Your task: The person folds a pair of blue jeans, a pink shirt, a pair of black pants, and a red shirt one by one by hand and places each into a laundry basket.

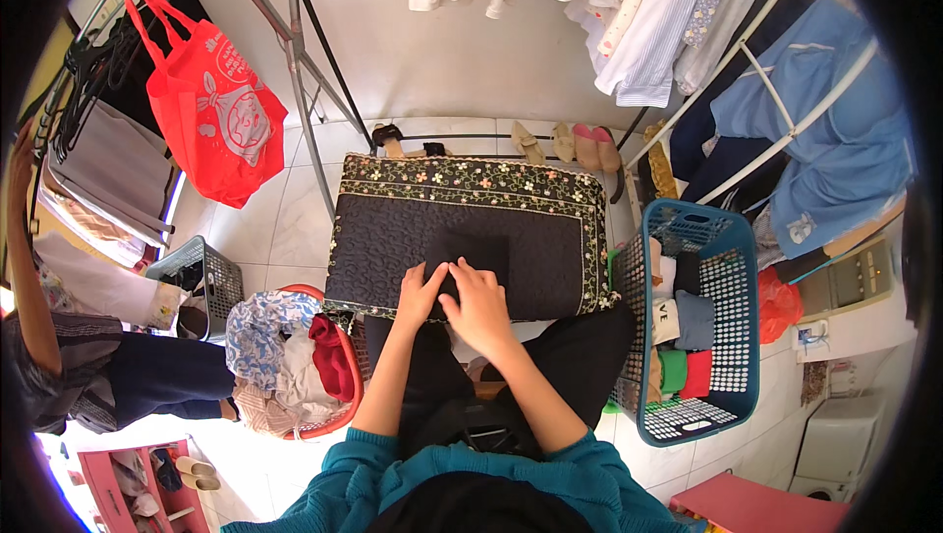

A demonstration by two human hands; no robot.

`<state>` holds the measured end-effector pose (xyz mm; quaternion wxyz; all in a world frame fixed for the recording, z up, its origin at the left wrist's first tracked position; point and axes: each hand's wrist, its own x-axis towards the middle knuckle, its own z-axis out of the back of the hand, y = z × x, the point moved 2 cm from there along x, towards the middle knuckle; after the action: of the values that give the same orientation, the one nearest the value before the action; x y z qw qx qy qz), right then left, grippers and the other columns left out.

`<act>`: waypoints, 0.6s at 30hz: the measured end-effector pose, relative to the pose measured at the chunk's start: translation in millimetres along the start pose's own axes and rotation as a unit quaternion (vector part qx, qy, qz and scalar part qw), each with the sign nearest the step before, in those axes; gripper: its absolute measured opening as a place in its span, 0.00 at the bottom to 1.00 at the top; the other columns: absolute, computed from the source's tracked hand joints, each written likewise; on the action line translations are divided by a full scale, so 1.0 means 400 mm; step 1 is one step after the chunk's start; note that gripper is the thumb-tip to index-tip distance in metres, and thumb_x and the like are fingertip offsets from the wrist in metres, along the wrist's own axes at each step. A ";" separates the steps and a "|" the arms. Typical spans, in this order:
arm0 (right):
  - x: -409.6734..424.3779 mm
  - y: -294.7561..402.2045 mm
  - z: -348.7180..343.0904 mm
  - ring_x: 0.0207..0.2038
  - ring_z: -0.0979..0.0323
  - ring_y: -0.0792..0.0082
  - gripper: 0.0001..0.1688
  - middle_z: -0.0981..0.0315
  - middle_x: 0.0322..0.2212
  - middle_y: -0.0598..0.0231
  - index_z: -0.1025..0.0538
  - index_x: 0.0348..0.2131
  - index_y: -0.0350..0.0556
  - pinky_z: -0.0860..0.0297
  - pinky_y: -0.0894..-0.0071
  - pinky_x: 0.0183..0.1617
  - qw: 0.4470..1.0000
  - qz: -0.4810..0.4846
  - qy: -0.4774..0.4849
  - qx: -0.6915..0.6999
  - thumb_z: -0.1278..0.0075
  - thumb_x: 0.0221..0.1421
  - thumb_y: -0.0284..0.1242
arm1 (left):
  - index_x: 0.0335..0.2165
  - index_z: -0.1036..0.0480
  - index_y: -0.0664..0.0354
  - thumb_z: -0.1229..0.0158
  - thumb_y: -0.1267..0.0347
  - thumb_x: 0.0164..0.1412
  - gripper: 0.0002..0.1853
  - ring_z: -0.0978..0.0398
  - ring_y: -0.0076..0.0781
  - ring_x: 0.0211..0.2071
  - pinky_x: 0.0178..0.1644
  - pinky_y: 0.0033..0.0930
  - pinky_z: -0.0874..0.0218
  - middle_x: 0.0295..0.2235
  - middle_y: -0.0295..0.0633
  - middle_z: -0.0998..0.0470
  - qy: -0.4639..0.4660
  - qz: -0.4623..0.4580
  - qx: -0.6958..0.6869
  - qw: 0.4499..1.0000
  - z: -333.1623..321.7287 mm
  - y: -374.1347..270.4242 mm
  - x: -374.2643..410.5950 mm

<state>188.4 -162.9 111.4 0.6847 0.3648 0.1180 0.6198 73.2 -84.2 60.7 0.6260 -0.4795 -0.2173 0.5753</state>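
In front of me is a low surface draped with a black quilted cover (398, 238) that has a floral embroidered border. A small piece of folded black cloth (475, 242) lies on it, hard to tell from the dark cover. My left hand (420, 299) rests at the near left edge of this cloth, palm down. My right hand (477, 308) lies beside it, thumb apart from its fingers, fingertips on the cloth. The two hands nearly touch at the thumb and forefinger. Neither one visibly grips the cloth, though the palms' undersides are hidden.
To the right stands a blue laundry basket (740, 312) with several folded clothes. On the left, a red basket (356, 385) holds a heap of loose clothes. A red bag (221, 105) hangs from a rack. Shoes (563, 142) line the wall. Another person (66, 356) stands at far left.
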 end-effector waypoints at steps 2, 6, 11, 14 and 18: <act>0.031 -0.036 0.011 0.37 0.30 0.57 0.18 0.26 0.33 0.60 0.27 0.41 0.43 0.34 0.63 0.43 0.987 -0.069 -0.003 0.142 0.47 0.47 0.26 | 0.51 0.37 0.69 0.52 0.48 0.57 0.36 0.40 0.53 0.52 0.56 0.42 0.51 0.48 0.60 0.35 -0.028 -0.002 0.015 0.999 -0.018 0.104 0.036; 0.012 -0.142 -0.009 0.56 0.47 0.45 0.42 0.51 0.55 0.44 0.46 0.57 0.46 0.45 0.54 0.58 0.988 -0.153 -0.016 0.020 0.45 0.48 0.36 | 0.51 0.38 0.69 0.53 0.48 0.57 0.36 0.41 0.52 0.53 0.57 0.42 0.52 0.48 0.60 0.35 0.034 0.005 -0.103 0.994 -0.026 0.148 0.053; -0.013 -0.220 -0.072 0.59 0.52 0.46 0.48 0.54 0.57 0.43 0.53 0.60 0.47 0.49 0.56 0.60 0.953 -0.171 -0.014 0.249 0.45 0.50 0.42 | 0.51 0.39 0.71 0.54 0.53 0.61 0.32 0.35 0.38 0.49 0.54 0.32 0.47 0.48 0.51 0.32 0.067 -0.022 -0.126 0.990 -0.034 0.148 0.061; -0.021 -0.241 -0.092 0.59 0.51 0.47 0.52 0.55 0.57 0.39 0.54 0.60 0.43 0.48 0.58 0.60 0.924 -0.235 -0.022 0.301 0.44 0.47 0.45 | 0.52 0.40 0.71 0.55 0.55 0.62 0.30 0.34 0.32 0.48 0.53 0.28 0.46 0.48 0.48 0.31 0.067 -0.028 -0.108 0.992 -0.030 0.142 0.060; -0.028 -0.238 -0.100 0.58 0.48 0.50 0.59 0.52 0.55 0.33 0.54 0.59 0.35 0.47 0.60 0.59 0.898 -0.298 -0.030 0.322 0.40 0.42 0.49 | 0.53 0.43 0.73 0.54 0.53 0.61 0.34 0.36 0.36 0.51 0.55 0.29 0.48 0.51 0.51 0.34 0.080 -0.018 -0.120 0.989 -0.022 0.141 0.054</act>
<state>234.3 -156.1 18.5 0.6858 0.5317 0.3932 0.3041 56.7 -73.9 2.8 0.5893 -0.5918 -0.2428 0.4935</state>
